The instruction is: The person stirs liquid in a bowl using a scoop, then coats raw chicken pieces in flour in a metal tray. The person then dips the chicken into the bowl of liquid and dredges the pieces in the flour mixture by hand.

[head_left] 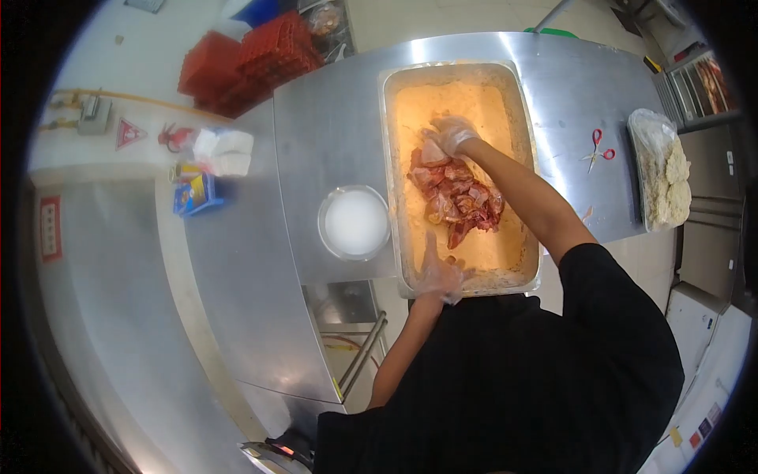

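Near the tray's (532,237) closest edge, we are holding our gloved left hand (442,278) open, fingers spread and gripping nothing, over pale orange powder (501,257). Just beyond it, raw meat (458,193) is lying in the tray, our gloved right hand (453,134) touching its far end, fingers partly curled, grip unclear. A bowl (354,223) is sitting left of both hands, scissors (598,150) right, red crates (253,63) farther left.

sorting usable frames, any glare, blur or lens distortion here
In the head view, fisheye distortion bows the brushed steel counter, with black corners; white glare streaks it beside the rectangular metal tray; the left hand and right hand, in clear gloves, look soft.
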`<state>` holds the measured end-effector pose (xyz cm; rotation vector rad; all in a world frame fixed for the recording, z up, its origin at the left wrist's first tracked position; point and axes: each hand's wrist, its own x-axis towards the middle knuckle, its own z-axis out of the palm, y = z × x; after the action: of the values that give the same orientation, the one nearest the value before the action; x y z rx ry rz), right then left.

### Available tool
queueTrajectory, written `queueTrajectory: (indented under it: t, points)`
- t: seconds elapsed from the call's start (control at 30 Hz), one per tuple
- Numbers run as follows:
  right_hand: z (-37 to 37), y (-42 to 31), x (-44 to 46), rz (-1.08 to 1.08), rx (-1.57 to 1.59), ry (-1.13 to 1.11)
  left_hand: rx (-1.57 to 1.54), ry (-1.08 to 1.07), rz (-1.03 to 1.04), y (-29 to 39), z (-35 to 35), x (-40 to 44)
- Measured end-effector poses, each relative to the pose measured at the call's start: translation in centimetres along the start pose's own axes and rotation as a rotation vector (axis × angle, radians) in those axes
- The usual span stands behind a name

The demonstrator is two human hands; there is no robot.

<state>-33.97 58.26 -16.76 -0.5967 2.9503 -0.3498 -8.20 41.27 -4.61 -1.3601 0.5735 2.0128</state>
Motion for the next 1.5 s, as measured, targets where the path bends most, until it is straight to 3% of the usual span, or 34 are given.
queueTrajectory:
  t: [0.07,0.13,0.2,0.27,0.33,0.37,0.47,0.57,0.67,0.77,0.87,0.97,1.03,1.1,1.2,1.23,1.3,1.4,1.5]
  points:
    - [0.7,0.5,-0.2,-0.077,0.079,-0.117,-0.073,-0.017,0.053,-0.5,-0.6,2.5]
    - [-3.6,-1.3,-1.3,0.161,0.336,-0.435,-0.084,-0.113,0.152,-0.9,-0.7,4.1]
    - [-6.4,-2.6,-3.1,0.216,0.533,-0.613,-0.05,-0.213,0.257,-0.6,0.8,3.3]
    - [-4.7,-2.5,-3.9,0.378,0.712,-0.817,-0.023,-0.336,0.294,-0.1,1.4,3.6]
    - [-1.8,-1.6,-6.1,0.268,0.856,-0.686,0.0,-0.484,0.258,0.6,0.9,5.3]
    - [-1.0,-1.7,-7.5,0.215,0.929,-0.621,-0.041,-0.414,0.18,0.6,1.5,5.0]
    - [-4.0,-3.2,-11.4,0.435,0.913,-0.682,0.016,-0.582,0.139,0.8,2.9,3.0]
    - [-5.4,-3.6,-14.7,0.497,1.227,-0.513,0.203,-0.535,0.2,1.2,6.3,-0.7]
    - [-15.0,-7.5,-15.9,0.567,1.013,-0.327,0.439,-0.545,0.182,3.8,6.3,3.4]
    - [-13.8,-8.8,-15.3,0.639,0.758,-0.313,0.527,-0.541,0.154,7.2,6.0,7.0]
    - [-13.9,-8.7,-15.0,0.387,0.771,-0.427,0.513,-0.548,0.19,7.3,5.3,3.5]
    - [-15.3,-6.2,-10.3,0.416,0.488,-0.428,0.422,-0.349,0.149,4.9,2.5,-0.5]
    - [-13.0,-4.9,-6.5,0.489,0.39,-0.013,0.307,-0.21,0.087,3.5,1.4,-1.7]
    - [-8.8,-3.2,-1.2,0.477,0.571,-0.151,0.166,-0.131,0.013,1.7,0.9,-2.4]
    - [-7.6,-4.8,1.5,0.231,0.37,-0.309,0.078,-0.234,0.001,0.1,-0.6,0.2]
    - [-8.0,-5.8,1.0,0.117,0.229,-0.355,0.04,-0.26,0.008,0.0,-0.7,1.5]
    - [-10.1,-7.3,-1.9,0.085,0.245,-0.58,-0.089,-0.27,0.042,-1.1,-0.6,3.7]
    - [-8.5,-6.4,-3.7,0.022,0.269,-0.898,-0.061,-0.499,0.18,-1.2,1.8,3.3]
    - [-7.5,-6.3,-6.8,0.253,0.424,-0.979,-0.106,-0.534,0.072,-0.6,2.6,3.7]
